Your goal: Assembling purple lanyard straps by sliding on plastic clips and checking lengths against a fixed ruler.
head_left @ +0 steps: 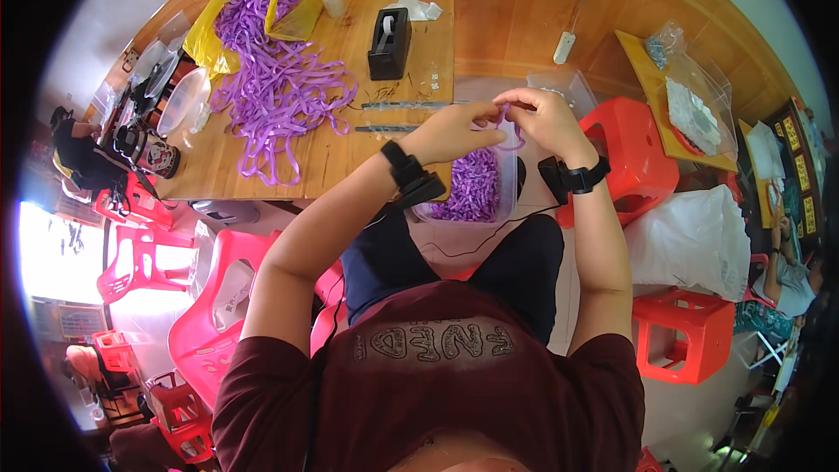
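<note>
My left hand (454, 131) and my right hand (546, 121) meet fingertip to fingertip over a clear plastic box (507, 197) resting on my lap. Both pinch one purple ribbon strip (509, 131), which loops down between them. Inside the box lies a heap of folded purple ribbon pieces (476, 185). Each wrist wears a black band with a small device. A large pile of loose purple ribbon strips (275, 87) spreads across the wooden table (350, 157) to my left, spilling from a yellow plastic bag (205, 31).
A black tape dispenser (389, 44) stands on the table near clear strips (402, 107). Red plastic stools (634, 144) and pink chairs (210, 315) surround me. A white bag (695, 240) lies at right. Another person (791, 275) sits at far right, one more (74, 149) at far left.
</note>
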A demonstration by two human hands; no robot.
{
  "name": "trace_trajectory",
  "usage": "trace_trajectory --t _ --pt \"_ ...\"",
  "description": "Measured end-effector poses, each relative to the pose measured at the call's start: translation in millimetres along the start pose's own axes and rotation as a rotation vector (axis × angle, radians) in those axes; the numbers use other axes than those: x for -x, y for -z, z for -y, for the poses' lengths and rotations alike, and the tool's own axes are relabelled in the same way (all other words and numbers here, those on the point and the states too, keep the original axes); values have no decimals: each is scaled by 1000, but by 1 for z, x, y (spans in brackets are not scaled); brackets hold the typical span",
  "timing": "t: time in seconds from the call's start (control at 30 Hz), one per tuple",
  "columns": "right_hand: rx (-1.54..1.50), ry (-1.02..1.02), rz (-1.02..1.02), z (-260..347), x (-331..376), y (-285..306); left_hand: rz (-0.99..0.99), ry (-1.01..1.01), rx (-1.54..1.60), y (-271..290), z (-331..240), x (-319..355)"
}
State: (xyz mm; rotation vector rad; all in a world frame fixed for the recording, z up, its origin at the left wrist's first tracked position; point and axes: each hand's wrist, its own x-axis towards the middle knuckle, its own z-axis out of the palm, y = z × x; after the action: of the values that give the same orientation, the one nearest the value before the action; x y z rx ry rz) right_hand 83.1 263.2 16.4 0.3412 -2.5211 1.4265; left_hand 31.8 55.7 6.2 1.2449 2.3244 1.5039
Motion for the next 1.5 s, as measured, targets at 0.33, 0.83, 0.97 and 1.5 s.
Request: trace_trajectory --t 0.33,0.83,0.97,1.5 --pt "117 -138 21 5 19 30 82 346 162 -8 13 -28" --pt "169 264 99 -73 -24 -10 178 -110 -319 12 4 3" --pt "-55 116 117 -90 -34 -21 75 78 -265 25 -2 3" --pt "-581 -313 239 -121 10 -133 205 15 -513 27 33 -7"
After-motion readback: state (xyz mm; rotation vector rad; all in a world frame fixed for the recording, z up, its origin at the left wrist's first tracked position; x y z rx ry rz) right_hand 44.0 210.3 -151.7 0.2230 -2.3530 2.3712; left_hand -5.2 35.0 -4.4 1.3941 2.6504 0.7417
